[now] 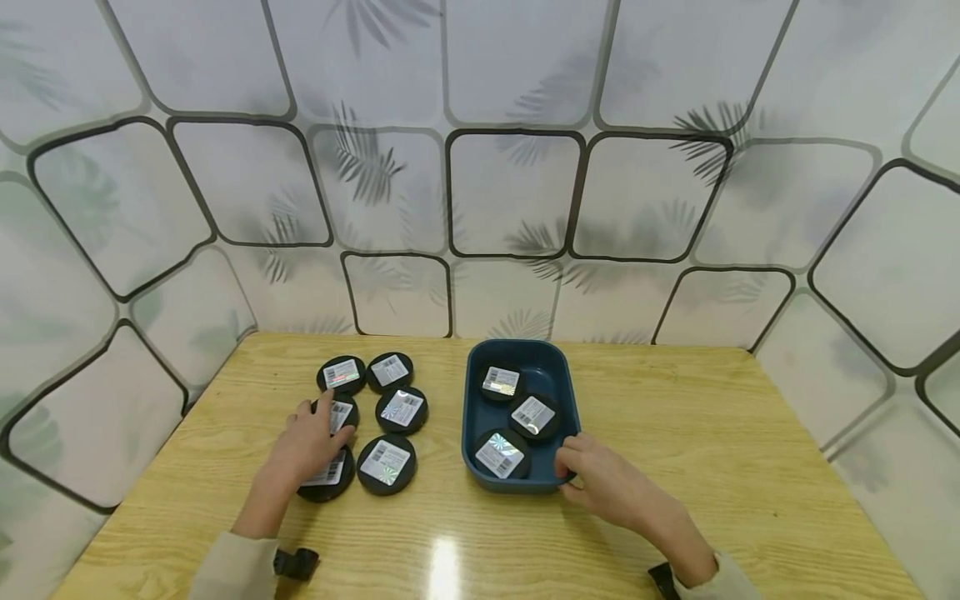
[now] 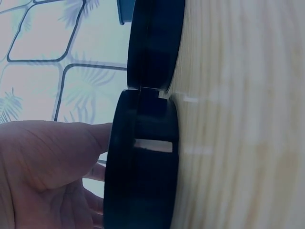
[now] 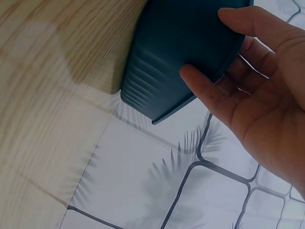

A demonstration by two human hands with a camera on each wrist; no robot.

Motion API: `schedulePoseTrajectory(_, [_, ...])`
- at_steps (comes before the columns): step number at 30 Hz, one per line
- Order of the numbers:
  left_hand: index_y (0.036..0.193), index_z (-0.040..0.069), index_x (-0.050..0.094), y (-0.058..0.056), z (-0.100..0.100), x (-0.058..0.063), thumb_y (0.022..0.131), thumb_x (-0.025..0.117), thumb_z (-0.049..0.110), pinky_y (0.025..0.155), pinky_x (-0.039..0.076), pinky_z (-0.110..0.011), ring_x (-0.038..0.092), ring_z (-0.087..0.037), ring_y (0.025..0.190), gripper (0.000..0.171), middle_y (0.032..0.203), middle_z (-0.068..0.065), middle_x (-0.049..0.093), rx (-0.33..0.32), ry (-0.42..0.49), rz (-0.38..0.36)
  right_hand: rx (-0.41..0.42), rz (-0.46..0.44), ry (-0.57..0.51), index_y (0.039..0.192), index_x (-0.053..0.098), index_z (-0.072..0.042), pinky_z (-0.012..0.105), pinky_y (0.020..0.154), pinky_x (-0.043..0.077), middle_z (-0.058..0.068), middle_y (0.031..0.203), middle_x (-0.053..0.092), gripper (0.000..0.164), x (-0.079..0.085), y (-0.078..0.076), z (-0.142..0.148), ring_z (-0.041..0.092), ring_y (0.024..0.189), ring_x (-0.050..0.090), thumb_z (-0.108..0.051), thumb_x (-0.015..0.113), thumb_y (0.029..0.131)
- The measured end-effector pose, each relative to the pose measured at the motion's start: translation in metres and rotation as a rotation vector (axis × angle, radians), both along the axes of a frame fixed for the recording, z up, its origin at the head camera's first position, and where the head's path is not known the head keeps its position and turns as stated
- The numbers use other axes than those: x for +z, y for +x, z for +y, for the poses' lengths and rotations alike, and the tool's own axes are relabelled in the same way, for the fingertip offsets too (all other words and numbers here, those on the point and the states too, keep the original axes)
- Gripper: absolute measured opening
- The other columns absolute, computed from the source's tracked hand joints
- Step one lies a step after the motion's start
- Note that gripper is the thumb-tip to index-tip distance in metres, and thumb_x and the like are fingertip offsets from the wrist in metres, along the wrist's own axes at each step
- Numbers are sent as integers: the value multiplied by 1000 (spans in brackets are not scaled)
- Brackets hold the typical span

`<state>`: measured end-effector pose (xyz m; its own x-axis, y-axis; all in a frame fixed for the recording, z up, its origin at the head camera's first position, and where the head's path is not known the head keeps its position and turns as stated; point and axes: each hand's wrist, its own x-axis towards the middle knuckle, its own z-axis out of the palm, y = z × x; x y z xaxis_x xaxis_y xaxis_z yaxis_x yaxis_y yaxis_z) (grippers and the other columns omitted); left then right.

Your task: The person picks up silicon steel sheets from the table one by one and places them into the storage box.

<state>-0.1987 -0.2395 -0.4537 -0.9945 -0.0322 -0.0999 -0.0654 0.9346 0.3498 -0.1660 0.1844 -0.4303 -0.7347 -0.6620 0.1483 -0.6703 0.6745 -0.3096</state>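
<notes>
My left hand (image 1: pixel 306 446) reaches over a flat, round black case (image 1: pixel 341 414) in the left column, with thumb and fingertips at its edges. A nearer case (image 1: pixel 330 473) is partly covered by that hand. In the left wrist view, a case's dark side (image 2: pixel 143 186) stands in front of the hand (image 2: pixel 47 176). My right hand (image 1: pixel 603 483) grips the near right corner of a dark blue tray (image 1: pixel 558 375); thumb and fingers meet at its rim in the right wrist view. Three cases lie label up in the tray, one being the middle case (image 1: pixel 535 417).
More labelled black cases stand in a second column, such as the near one (image 1: pixel 386 465), between my left hand and the tray. Everything sits on a wooden table (image 1: pixel 660 400). A patterned cloth wall (image 1: pixel 517 192) rises behind and at both sides.
</notes>
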Motion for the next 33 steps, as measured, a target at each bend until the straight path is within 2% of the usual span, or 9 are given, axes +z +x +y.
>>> schedulePoseTrajectory(7, [149, -12, 23, -2, -1, -2, 98, 60, 29, 88, 44, -67, 43, -61, 118, 75, 131, -49, 36, 10, 16, 19, 2, -10, -2, 81, 59, -17, 24, 67, 44, -11, 83, 49, 23, -1, 0, 0, 7, 79, 44, -4, 77, 80])
schedulePoseTrajectory(14, [143, -16, 31, -3, -5, -5, 96, 63, 28, 88, 43, -68, 45, -64, 113, 71, 127, -51, 38, -6, 30, 66, 9, -9, -5, 81, 58, -17, 23, 67, 44, -11, 83, 48, 23, -1, -1, 0, 6, 78, 43, -4, 78, 80])
schedulePoseTrajectory(20, [141, -17, 34, -2, -5, -4, 96, 64, 27, 89, 43, -68, 45, -64, 113, 70, 127, -50, 39, -10, 33, 72, 17, 5, -9, 80, 58, -17, 23, 67, 44, -11, 82, 49, 23, -1, -1, 1, 6, 78, 43, -4, 77, 80])
schedulePoseTrajectory(27, [127, -19, 48, -1, -6, -3, 94, 67, 28, 82, 47, -62, 54, -57, 100, 61, 115, -44, 48, -37, -7, 123, 25, -12, -9, 81, 58, -17, 24, 67, 44, -11, 82, 49, 22, 1, -1, 1, 6, 78, 44, -5, 77, 81])
schedulePoseTrajectory(33, [123, -20, 52, -1, -8, -3, 93, 68, 30, 80, 48, -62, 54, -57, 98, 60, 114, -44, 48, -37, -31, 128, 36, 16, -21, 80, 58, -17, 23, 66, 44, -11, 82, 49, 23, -1, -1, 1, 5, 77, 44, -4, 78, 80])
